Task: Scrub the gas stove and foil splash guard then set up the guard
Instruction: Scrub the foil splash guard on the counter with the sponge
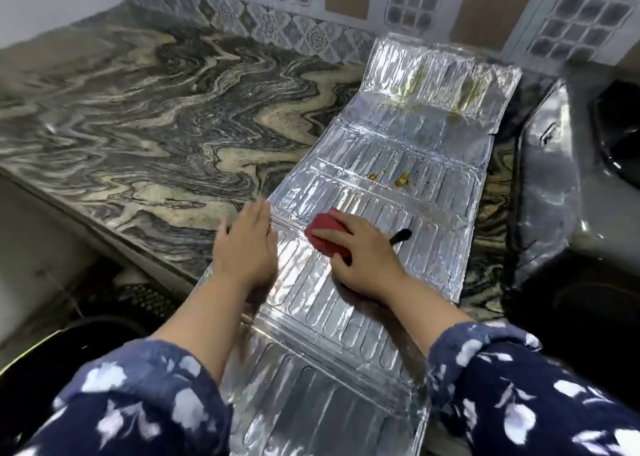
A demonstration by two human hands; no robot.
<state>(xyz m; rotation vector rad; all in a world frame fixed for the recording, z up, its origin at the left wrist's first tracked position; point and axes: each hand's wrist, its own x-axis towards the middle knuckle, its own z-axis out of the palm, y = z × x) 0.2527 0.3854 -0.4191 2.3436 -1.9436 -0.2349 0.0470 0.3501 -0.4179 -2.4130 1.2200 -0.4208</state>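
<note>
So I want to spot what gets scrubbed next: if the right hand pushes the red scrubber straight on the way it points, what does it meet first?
Judging roughly, the right hand with the red scrubber points up-left across the foil splash guard; it would likely meet the left hand at the guard's left edge first.

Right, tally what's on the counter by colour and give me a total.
Silver: 1, the foil splash guard lying flat.
Red: 1, the scrub pad under the right hand, with a black handle showing past it.
Black: 1, the gas stove at the right edge.
Total: 3.
The left hand rests flat on the guard's edge.
</note>
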